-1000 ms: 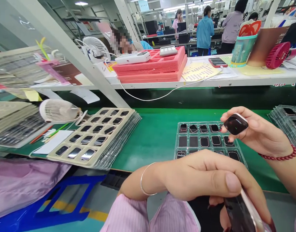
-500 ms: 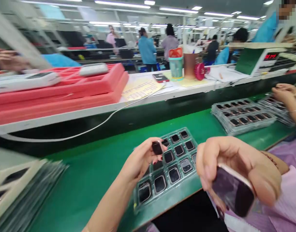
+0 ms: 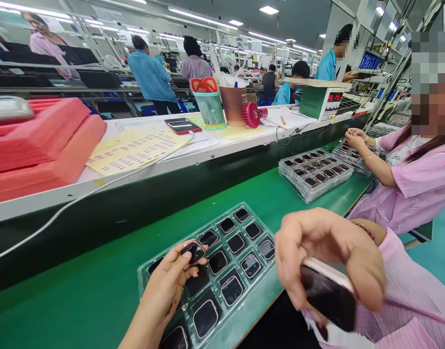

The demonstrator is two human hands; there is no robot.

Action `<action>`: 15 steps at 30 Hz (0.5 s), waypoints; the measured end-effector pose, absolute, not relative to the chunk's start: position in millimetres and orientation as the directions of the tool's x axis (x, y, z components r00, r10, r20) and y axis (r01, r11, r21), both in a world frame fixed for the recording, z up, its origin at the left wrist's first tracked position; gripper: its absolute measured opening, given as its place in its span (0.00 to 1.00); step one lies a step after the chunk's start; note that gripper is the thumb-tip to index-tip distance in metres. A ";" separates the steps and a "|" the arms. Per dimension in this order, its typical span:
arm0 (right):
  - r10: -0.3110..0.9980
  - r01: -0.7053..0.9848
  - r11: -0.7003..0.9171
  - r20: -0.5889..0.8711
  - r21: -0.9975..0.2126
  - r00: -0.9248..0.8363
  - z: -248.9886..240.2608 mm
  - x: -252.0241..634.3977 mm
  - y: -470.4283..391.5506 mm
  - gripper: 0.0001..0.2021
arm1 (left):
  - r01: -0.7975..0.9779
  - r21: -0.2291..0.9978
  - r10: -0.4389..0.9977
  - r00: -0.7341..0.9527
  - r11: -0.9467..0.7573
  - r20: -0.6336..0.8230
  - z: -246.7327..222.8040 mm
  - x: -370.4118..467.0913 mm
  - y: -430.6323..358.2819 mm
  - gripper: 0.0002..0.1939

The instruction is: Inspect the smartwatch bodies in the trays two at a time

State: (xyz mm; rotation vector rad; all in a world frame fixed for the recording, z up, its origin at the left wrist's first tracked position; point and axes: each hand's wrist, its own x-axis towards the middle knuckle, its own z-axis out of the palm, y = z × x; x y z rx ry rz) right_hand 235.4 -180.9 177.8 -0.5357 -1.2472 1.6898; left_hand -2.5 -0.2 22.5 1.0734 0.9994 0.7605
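A long workshop with strip lights stretches away behind a green bench (image 3: 80, 300), and a white shelf (image 3: 226, 151) runs above the bench's far side. Over the bench, the left hand (image 3: 167, 278) has thumb and fingers closed on a small dark square piece (image 3: 193, 252); whether that piece touches anything beneath it cannot be told. The right hand (image 3: 327, 247), nearer the camera, is clamped along the edges of a second piece (image 3: 327, 296), dark-faced with a pale rim.

Under the left hand lies a transparent tray (image 3: 222, 216) of similar squares in compartments. That hand and wrist hide its left part, while the right hand blocks the bench just beyond its right corner. Farther right sits a stack of filled trays (image 3: 315, 177), and past it a co-worker in pink (image 3: 422, 179) has both hands together over more trays.

Up on the shelf, from the left, are red foam blocks (image 3: 62, 150), a yellow printed sheet (image 3: 135, 150), a phone (image 3: 182, 126), a teal cup (image 3: 210, 109), a brown container (image 3: 233, 104), a magenta fan (image 3: 250, 115) and a green box (image 3: 311, 103) with red digits. A white cable (image 3: 26, 240) droops across the shelf's front. More people stand in the background.
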 end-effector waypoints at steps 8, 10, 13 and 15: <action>0.925 -0.350 -0.167 -0.024 -0.922 -0.379 85.3 234.3 -52.3 0.21 | -0.028 0.976 0.944 0.261 0.217 -0.203 24.6 0.2 -1.9 0.31; 0.928 -0.290 -0.228 -0.116 -0.930 -0.355 60.5 229.9 -28.8 0.20 | -0.016 0.979 0.943 0.272 0.203 -0.191 24.8 -0.1 -2.4 0.30; 0.915 -0.251 -0.259 -0.153 -0.933 -0.374 36.3 222.4 -10.2 0.20 | -0.006 0.981 0.935 0.303 0.196 -0.185 24.2 -1.7 -3.2 0.30; 0.905 -0.262 -0.263 -0.143 -0.929 -0.400 29.9 219.9 -6.6 0.19 | -0.014 0.975 0.926 0.317 0.220 -0.205 23.7 -3.2 -3.5 0.31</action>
